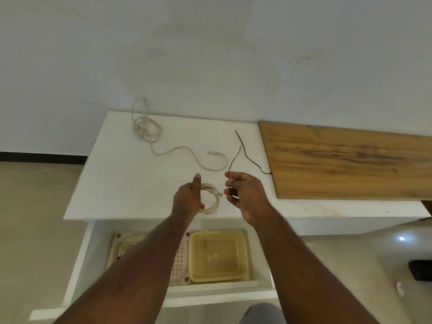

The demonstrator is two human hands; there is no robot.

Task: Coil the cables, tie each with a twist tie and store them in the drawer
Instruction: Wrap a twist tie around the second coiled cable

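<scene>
Both forearms reach forward over the open white drawer (81,260) to the front edge of the white counter (121,183), hands apart.

Left hand (188,198): back of hand faces up, thumb pointing straight forward, fingers curled under and gripping the left side of a small coiled beige cable (211,198). The coil sits at the counter's front edge, its white plug end sticking out toward the right hand.

Right hand (245,195): raised just right of the coil, not touching it. Fingers curled in; thumb and forefinger pinch the lower end of a thin black twist tie (235,159), which rises up and away from the fingertips. Wrist bent slightly inward.

A second thin black twist tie (249,156) lies on the counter just beyond, running from mid-counter to the edge of a brown wood-grain board (350,160) on the right.

A long loose beige cable (159,141) lies uncoiled further back, bunched at the rear left against the wall and trailing to a connector near the centre.

Drawer below holds a beige perforated plastic tray (180,265) on the left, partly hidden by my left forearm, with what looks like a coil in it, and a yellow translucent plastic tub (218,256) beside it on the right.
</scene>
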